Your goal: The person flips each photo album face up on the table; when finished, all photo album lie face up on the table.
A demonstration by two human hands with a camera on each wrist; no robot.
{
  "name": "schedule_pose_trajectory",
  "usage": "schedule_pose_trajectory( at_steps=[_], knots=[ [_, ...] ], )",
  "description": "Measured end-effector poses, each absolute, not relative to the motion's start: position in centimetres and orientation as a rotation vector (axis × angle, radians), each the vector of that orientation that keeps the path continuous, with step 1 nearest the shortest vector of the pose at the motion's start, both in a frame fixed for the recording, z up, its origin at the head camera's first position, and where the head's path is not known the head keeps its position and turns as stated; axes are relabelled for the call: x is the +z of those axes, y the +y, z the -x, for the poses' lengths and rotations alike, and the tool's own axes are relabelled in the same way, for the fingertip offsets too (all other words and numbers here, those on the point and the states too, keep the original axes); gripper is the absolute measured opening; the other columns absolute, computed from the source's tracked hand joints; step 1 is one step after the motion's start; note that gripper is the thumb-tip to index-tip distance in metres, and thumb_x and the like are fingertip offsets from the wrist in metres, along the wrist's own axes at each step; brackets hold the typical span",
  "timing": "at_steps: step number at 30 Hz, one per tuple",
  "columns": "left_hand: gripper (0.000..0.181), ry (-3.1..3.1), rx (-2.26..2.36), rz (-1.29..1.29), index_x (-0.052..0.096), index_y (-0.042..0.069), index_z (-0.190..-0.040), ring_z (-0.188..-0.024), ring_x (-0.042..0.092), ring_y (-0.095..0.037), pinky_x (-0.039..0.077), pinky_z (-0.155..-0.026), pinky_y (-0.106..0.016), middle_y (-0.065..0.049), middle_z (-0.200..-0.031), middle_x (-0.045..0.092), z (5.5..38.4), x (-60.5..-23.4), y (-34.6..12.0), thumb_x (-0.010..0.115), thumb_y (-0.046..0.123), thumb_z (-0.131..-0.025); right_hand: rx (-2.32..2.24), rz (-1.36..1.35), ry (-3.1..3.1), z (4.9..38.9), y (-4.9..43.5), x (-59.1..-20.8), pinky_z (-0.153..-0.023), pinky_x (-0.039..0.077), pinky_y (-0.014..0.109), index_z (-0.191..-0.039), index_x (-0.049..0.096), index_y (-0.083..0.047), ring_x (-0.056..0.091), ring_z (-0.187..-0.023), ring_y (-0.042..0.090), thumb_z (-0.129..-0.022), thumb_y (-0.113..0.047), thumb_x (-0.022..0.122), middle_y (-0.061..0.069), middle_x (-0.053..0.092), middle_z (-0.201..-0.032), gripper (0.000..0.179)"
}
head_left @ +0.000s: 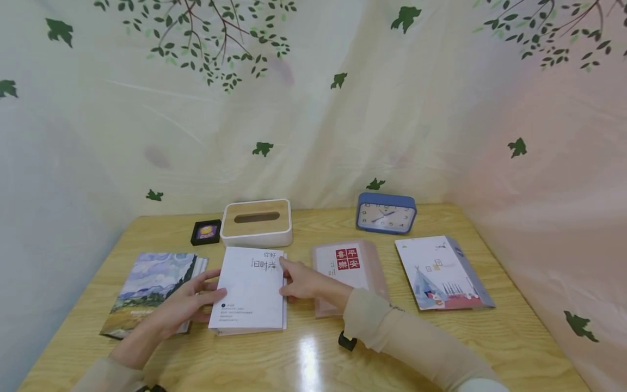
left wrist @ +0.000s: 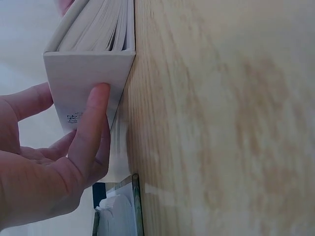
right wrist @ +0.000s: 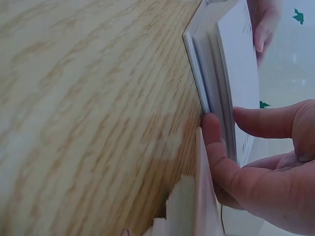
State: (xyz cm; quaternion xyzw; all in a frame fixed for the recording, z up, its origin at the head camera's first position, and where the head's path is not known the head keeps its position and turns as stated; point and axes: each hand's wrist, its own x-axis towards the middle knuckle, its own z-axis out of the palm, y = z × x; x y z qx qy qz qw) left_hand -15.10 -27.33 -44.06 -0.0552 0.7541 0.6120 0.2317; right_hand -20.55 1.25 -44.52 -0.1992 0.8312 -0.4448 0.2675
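Note:
A thick white book (head_left: 247,291) with Chinese lettering lies on the wooden table between my two hands. My left hand (head_left: 182,302) holds its spine side, thumb on the cover's edge and fingers against the spine, as the left wrist view shows. On the page-edge side, my right hand (head_left: 306,282) grips the book, its thumb at the top cover and its index finger (right wrist: 212,130) low by the bottom cover. A book with a painted landscape cover (head_left: 147,288) lies beside my left hand. Under my right wrist is a pinkish book with a red square print (head_left: 348,259).
Behind the white book stand a white tissue box (head_left: 257,239) with a wooden top and a small black-framed item (head_left: 206,232). A blue alarm clock (head_left: 386,213) stands at the back right. A book with a tent picture (head_left: 441,275) lies at the right.

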Motion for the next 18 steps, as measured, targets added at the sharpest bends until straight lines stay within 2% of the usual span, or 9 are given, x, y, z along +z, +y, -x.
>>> schedule_pose_trajectory(
  at_steps=[18],
  knots=[
    [0.083,2.128,1.64,0.139,0.023,0.008,-0.16,-0.105,0.065,-0.029,0.059,-0.083,-0.044,-0.025,-0.14,0.041,15.26,-43.76,-27.34,0.072,0.032,-0.097,-1.174,0.511,2.245,20.65,1.39,-44.39,-0.068,0.057,0.028,-0.162,0.018,-0.003,0.063,-0.073,0.02,-0.093,-0.001,0.071,0.02,0.056,-0.126,0.086]
  ],
)
